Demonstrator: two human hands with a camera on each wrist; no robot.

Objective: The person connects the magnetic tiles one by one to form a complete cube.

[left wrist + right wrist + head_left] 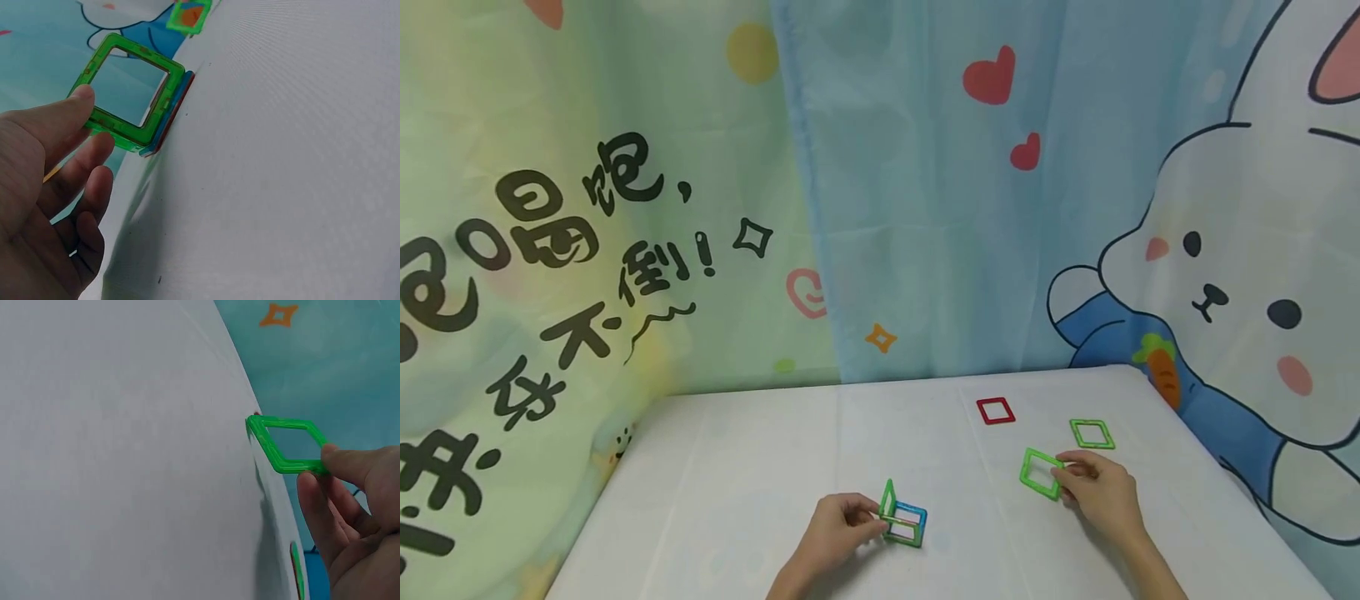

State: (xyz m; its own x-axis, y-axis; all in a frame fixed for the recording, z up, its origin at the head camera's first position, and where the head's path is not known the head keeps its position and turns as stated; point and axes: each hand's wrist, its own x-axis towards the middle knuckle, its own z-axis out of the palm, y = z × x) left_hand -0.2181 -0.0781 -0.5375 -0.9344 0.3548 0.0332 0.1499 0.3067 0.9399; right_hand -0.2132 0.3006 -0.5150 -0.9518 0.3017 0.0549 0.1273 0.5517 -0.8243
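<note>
My left hand pinches a small build of square magnetic tiles by its left side, thumb on a green tile. At least two green tiles stand up from a blue tile. Along the blue one, a red edge shows underneath in the left wrist view. Over to the right, my right hand holds a single green square tile between thumb and fingers, tilted above the white table. The left hand's other fingers are loosely bent.
A red square tile lies flat towards the back of the white table. Another green tile lies just beyond my right hand. A printed curtain hangs behind the table's far edge.
</note>
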